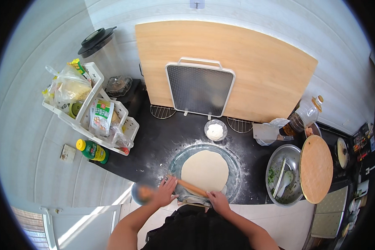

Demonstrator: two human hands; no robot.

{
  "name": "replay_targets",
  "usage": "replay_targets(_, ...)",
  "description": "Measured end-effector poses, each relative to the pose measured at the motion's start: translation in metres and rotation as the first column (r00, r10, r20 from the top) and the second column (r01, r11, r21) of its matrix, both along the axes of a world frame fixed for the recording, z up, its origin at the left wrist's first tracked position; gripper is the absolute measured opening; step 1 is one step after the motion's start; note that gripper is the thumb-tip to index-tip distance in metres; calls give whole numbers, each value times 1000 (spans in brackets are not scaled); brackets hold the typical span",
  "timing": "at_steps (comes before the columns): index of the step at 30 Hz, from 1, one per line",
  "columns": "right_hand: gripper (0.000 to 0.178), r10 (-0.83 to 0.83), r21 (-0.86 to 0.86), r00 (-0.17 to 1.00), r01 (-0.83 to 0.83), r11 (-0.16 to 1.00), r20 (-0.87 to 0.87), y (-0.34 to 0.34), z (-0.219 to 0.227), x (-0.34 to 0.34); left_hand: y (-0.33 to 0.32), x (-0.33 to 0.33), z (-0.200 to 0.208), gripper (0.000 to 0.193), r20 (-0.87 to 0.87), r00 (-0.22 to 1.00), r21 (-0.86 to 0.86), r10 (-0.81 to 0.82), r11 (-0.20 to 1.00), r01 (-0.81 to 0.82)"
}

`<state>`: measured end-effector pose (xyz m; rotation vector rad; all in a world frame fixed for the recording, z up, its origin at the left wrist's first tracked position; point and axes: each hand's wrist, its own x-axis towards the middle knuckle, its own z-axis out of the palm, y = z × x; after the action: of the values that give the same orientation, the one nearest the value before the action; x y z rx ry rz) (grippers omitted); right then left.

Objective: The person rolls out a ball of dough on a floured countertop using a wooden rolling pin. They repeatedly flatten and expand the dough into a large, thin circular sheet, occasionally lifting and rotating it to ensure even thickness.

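A large, thin round of pale dough (205, 167) lies on a flour-dusted, round glass-like board (236, 173) at the counter's front edge. Across the near part of the dough rests a wooden rolling pin (192, 188), slanting down to the right. My left hand (166, 193) is on the pin's left end, beside the board's rim. At the pin's other end, my right hand (218, 201) has its fingers on the wood. Beyond the dough stands a small glass bowl of white flour (215, 131).
To the right are a steel bowl (283, 196) with chopped greens and utensils, and a round wooden board (316, 168). A tiered white rack (75, 123) and a green bottle (93, 151) stand left. A large wooden board (254, 54) and a metal-faced board (201, 88) lean behind.
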<state>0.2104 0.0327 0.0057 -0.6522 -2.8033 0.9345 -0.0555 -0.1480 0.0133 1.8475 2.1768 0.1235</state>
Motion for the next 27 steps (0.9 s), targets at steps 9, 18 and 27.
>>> replay_targets(9,33,-44,262,985,87,961,-165,12,23,-43,42,-15,5,81,91,989,-15,114,993,-113)
replay_targets(18,36,27,248,999,-15,969,-46,18,8,-52,2,-3,-13,90,138,970,21,198,979,-203)
replay_targets(27,62,-32,243,998,16,970,62,62,2,-128,50,-34,-7,84,79,944,33,321,945,-324)
